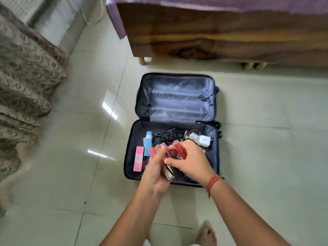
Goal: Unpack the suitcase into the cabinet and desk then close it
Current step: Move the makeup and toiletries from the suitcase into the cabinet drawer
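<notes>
A dark blue suitcase [174,121] lies open on the floor, its lid half lined in grey and holding nothing. In the near half lie a pink box [138,158], a blue tube [148,143], tangled black cables [166,136] and a white charger [205,140]. Above that half, my left hand [156,173] grips a bundle of small red boxes [156,151] along with a white-edged item. My right hand [190,162] is closed on another red box [178,148] right beside the bundle. What lies under my hands is hidden.
A wooden bed frame [221,36] with a purple cover stands just beyond the suitcase. A patterned brown curtain [24,82] hangs at the left. The pale tiled floor [79,139] surrounds the case. My bare foot [207,235] shows at the bottom edge.
</notes>
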